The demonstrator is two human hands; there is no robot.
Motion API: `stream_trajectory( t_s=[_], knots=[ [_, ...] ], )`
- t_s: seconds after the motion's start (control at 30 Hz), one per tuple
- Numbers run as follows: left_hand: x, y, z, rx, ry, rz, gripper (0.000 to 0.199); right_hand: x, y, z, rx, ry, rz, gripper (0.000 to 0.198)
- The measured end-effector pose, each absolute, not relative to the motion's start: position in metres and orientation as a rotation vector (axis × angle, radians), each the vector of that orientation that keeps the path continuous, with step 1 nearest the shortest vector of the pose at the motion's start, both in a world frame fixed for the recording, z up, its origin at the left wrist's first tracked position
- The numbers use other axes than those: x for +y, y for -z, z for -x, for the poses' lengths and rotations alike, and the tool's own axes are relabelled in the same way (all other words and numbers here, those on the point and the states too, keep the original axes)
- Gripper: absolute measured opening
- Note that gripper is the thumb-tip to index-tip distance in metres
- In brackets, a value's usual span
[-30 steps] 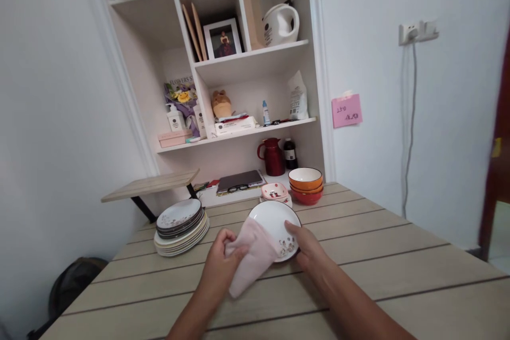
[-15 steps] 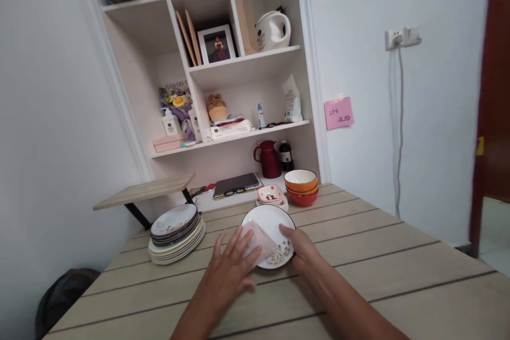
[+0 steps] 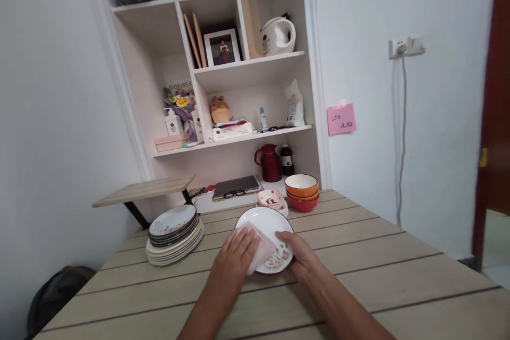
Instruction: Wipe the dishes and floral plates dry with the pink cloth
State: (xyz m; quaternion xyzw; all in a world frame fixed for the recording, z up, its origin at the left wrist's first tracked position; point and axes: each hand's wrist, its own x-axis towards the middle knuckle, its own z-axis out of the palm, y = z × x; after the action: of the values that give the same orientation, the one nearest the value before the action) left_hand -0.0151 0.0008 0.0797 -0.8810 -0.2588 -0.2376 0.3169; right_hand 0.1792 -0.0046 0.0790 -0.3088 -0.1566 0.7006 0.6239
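A white dark-rimmed plate [image 3: 274,223] with a flower pattern on its lower right is held tilted above the wooden table. My right hand [image 3: 300,257] grips its right edge, thumb on top and fingers underneath. On the plate's left part lies a pale pink cloth [image 3: 263,251]. My left hand [image 3: 238,255] is closed over this cloth with its fingers side by side, pressing it against the plate. The palm and thumb of that hand are hidden.
Several stacked plates [image 3: 175,239] stand to the left beside a small raised shelf [image 3: 143,191]. Behind the held plate are small square dishes [image 3: 271,197] and stacked orange and red bowls [image 3: 302,194]. Farther back are a closed laptop [image 3: 236,186] and a red jug [image 3: 271,163].
My left hand's fingers have gone from spread to close together, now lying on the cloth. My right hand keeps its hold on the plate. The view has shifted slightly.
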Motion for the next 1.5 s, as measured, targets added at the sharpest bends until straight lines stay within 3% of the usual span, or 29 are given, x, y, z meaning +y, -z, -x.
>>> stream_trajectory(
  t_s=[0.1, 0.17, 0.27, 0.33, 0.4, 0.5, 0.7, 0.87, 1.1, 1.33, 1.5],
  knots=[
    [-0.01, -0.078, 0.006, -0.853, 0.619, 2.469, 0.084, -0.005, -0.08, -0.178, -0.361, -1.54, 0.695, 0.053],
    [-0.017, -0.077, 0.0, -0.876, 0.658, 2.54, 0.092, -0.006, -0.079, -0.178, -0.345, -1.461, 0.691, 0.053],
    [-0.021, -0.07, -0.013, -1.017, 0.932, 2.461, 0.068, -0.005, -0.077, -0.178, -0.312, -1.346, 0.694, 0.055],
    [-0.017, -0.063, -0.025, -1.235, 1.298, 2.263, 0.056, -0.004, -0.076, -0.178, -0.31, -1.277, 0.692, 0.06],
    [-0.006, -0.057, -0.038, -1.493, 1.717, 2.028, 0.058, -0.005, -0.076, -0.177, -0.318, -1.203, 0.673, 0.068],
    [0.016, -0.047, -0.056, -1.881, 2.47, 1.813, 0.077, -0.01, -0.078, -0.173, -0.361, -1.139, 0.648, 0.077],
    [0.029, -0.035, -0.066, -2.043, 2.794, 1.87, 0.073, -0.022, -0.084, -0.162, -0.546, -1.163, 0.635, 0.078],
    [0.005, -0.049, -0.049, -1.76, 3.354, 1.953, 0.076, -0.022, -0.09, -0.167, -0.667, -1.24, 0.617, 0.078],
    [-0.006, -0.062, -0.032, -1.696, 3.336, 2.173, 0.066, -0.025, -0.1, -0.193, -0.947, -1.322, 0.634, 0.062],
    [-0.006, -0.062, -0.026, -1.663, 3.531, 2.057, 0.057, -0.031, -0.101, -0.189, -1.009, -1.352, 0.679, 0.059],
    [-0.006, -0.068, -0.022, -1.664, 3.433, 2.016, 0.054, -0.029, -0.102, -0.191, -1.128, -1.143, 0.82, 0.055]
  ],
)
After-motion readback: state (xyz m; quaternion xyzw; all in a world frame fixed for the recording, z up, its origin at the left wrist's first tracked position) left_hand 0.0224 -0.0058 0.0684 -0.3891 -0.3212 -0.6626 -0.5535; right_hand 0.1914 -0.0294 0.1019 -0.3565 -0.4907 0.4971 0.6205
